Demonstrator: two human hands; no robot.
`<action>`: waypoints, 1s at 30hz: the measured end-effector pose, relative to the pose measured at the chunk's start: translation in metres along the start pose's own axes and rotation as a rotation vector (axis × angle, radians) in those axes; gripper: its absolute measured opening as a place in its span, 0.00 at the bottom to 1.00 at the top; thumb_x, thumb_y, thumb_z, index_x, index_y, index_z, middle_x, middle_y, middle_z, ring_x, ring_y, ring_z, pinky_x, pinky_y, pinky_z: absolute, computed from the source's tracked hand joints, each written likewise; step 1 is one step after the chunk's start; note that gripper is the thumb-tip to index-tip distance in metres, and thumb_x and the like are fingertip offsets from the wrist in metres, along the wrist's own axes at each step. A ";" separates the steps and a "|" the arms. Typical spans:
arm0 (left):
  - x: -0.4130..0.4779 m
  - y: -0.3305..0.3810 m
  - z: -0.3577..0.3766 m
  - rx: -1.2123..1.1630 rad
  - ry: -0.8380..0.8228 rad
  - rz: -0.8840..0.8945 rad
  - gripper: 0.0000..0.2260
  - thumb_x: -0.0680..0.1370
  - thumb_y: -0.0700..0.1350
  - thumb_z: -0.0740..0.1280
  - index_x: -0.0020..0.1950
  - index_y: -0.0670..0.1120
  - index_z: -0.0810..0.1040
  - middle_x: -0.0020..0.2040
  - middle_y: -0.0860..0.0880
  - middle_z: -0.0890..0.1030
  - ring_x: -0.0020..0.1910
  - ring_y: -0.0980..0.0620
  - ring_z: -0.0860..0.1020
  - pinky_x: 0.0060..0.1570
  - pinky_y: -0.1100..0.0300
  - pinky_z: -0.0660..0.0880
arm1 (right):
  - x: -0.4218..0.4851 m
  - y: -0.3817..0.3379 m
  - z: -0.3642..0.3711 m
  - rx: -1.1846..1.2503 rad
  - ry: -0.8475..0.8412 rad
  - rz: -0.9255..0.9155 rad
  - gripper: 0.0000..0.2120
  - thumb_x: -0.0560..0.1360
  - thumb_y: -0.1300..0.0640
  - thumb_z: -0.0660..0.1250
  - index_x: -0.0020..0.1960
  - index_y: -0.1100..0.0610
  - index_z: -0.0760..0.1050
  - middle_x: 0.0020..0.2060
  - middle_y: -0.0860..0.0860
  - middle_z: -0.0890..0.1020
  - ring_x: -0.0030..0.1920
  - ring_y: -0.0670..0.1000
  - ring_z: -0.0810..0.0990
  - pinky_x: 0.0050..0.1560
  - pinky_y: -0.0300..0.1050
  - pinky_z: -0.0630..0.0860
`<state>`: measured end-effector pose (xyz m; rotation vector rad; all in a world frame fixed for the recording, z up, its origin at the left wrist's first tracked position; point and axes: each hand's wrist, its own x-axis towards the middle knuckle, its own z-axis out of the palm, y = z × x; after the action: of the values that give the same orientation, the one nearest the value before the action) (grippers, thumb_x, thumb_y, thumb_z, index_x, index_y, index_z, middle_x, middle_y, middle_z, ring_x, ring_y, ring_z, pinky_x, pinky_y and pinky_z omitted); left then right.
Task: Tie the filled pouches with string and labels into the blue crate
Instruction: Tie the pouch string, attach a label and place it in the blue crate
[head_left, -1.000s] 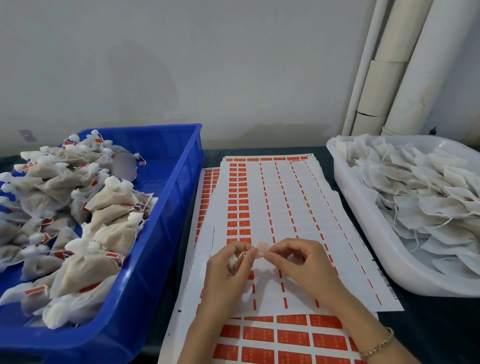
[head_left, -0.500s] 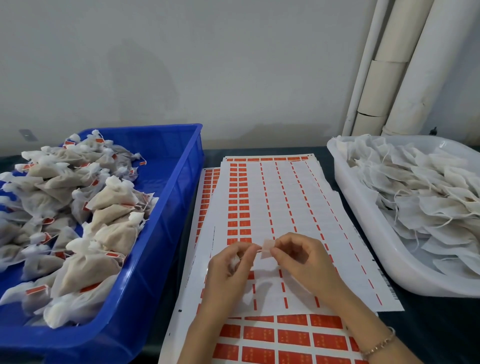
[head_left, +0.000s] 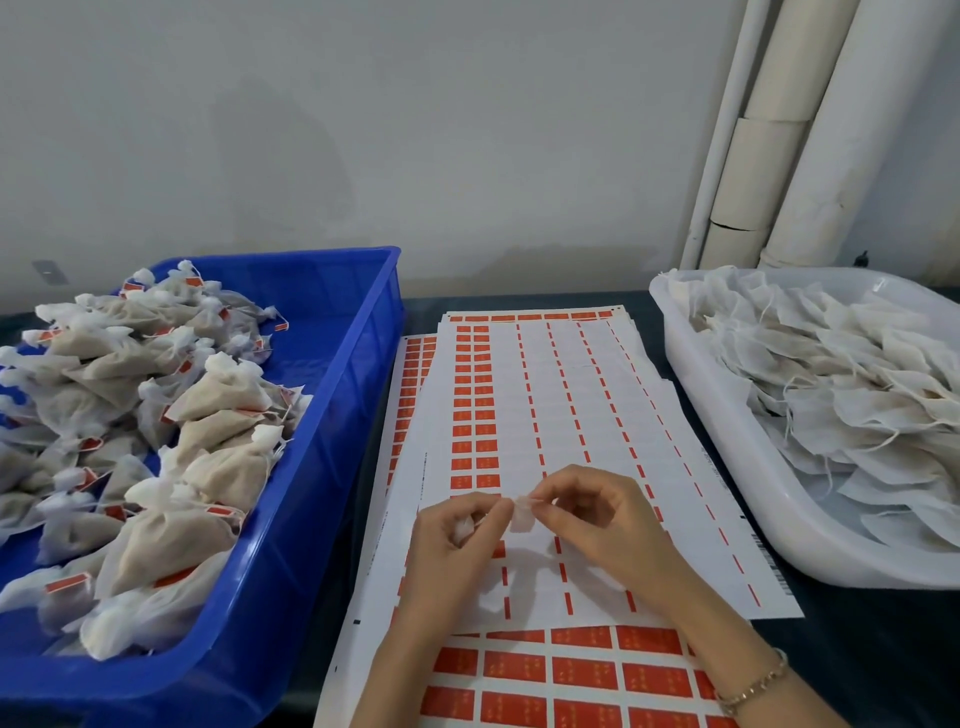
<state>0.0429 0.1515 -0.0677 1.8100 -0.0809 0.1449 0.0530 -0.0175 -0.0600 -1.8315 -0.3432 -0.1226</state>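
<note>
the left hand (head_left: 457, 545) and right hand (head_left: 602, 525) meet above the label sheets (head_left: 571, 405), fingertips facing. between them hangs one small pale label (head_left: 522, 519): the left grip is clamped on its left edge with thumb and forefinger, and the right grip is clamped on its upper right edge the same way. the remaining left fingers curl round a bit of white material (head_left: 464, 527); what it is cannot be told. the blue crate (head_left: 332, 467) stands on the bench (head_left: 883, 649) to the left of the grip, well apart from it, and holds a heap of tied pouches (head_left: 218, 478) with red tags. to the right of the grip, also apart, a white tub (head_left: 743, 467) holds flat untied pouches (head_left: 841, 405) with loose strings. a bracelet (head_left: 753, 688) sits on the right wrist
</note>
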 end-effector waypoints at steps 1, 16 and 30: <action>0.000 0.000 0.000 -0.009 0.003 -0.007 0.06 0.75 0.49 0.68 0.40 0.55 0.83 0.41 0.60 0.83 0.45 0.59 0.80 0.45 0.64 0.77 | -0.001 0.000 0.000 -0.011 0.003 -0.011 0.07 0.73 0.59 0.71 0.44 0.47 0.81 0.40 0.41 0.83 0.42 0.47 0.81 0.42 0.35 0.78; 0.001 0.003 0.001 -0.078 0.036 -0.077 0.09 0.75 0.48 0.69 0.36 0.54 0.84 0.41 0.61 0.83 0.47 0.63 0.79 0.46 0.65 0.73 | -0.005 -0.002 0.003 -0.223 0.095 -0.226 0.12 0.69 0.63 0.74 0.46 0.47 0.84 0.40 0.37 0.79 0.43 0.44 0.78 0.37 0.27 0.73; 0.001 0.002 0.001 -0.013 0.045 -0.065 0.06 0.75 0.50 0.69 0.39 0.55 0.83 0.41 0.65 0.82 0.47 0.66 0.78 0.40 0.72 0.73 | -0.004 0.008 0.004 -0.342 0.087 -0.380 0.12 0.70 0.62 0.73 0.50 0.48 0.83 0.43 0.42 0.80 0.44 0.41 0.77 0.42 0.29 0.75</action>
<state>0.0439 0.1500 -0.0662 1.7936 0.0096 0.1385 0.0512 -0.0165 -0.0698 -2.0696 -0.6379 -0.5511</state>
